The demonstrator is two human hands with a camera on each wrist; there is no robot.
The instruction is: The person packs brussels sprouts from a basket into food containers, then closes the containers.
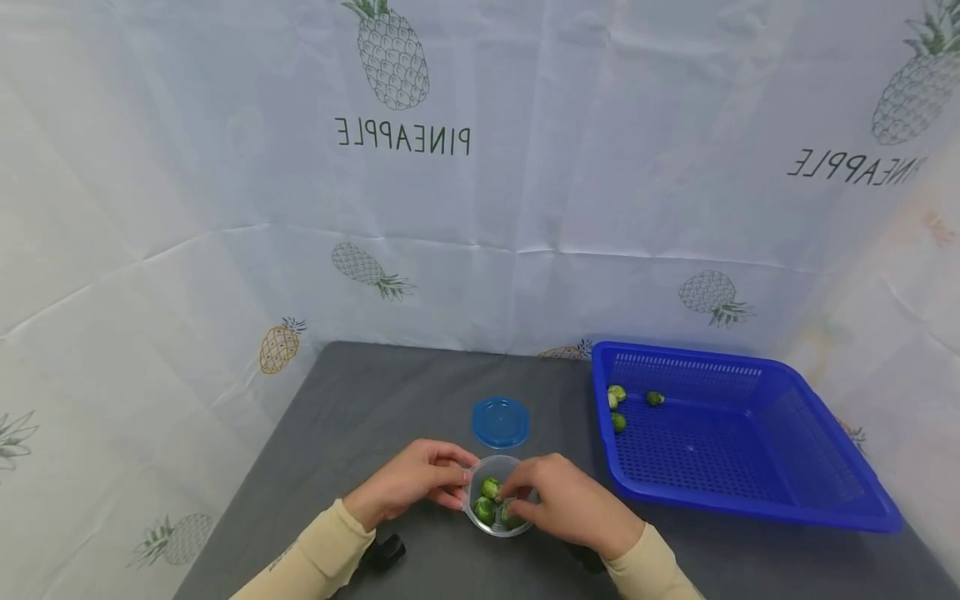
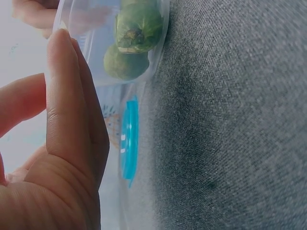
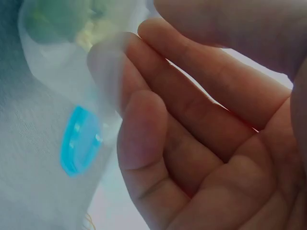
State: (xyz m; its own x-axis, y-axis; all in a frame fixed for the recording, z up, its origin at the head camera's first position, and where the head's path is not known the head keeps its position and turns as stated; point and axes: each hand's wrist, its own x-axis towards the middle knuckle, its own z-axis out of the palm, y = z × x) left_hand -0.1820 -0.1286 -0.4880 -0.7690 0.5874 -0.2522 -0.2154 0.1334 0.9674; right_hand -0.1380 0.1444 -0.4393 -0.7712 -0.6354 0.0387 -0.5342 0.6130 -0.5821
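Three green Brussels sprouts (image 1: 485,510) lie in a small clear round plastic container (image 1: 504,531). My left hand (image 1: 417,481) holds the container at its left side, its fingertips at the rim and wall. Over the container's right side, my right hand (image 1: 572,505) reaches in with its thumb and index finger just above the sprouts. Its fingers are loosely bent, and no sprout shows between them in the right wrist view. In the left wrist view, sprouts (image 2: 139,28) show through the container wall near the fingertips. A blue round lid (image 1: 500,422) lies right behind the container.
To the right stands a large blue perforated basket (image 1: 757,492) with several sprouts (image 1: 655,398) near its left end. Grey cloth (image 1: 375,400) covers the table. White curtains with pineapple prints (image 1: 525,200) hang behind it and at both sides.
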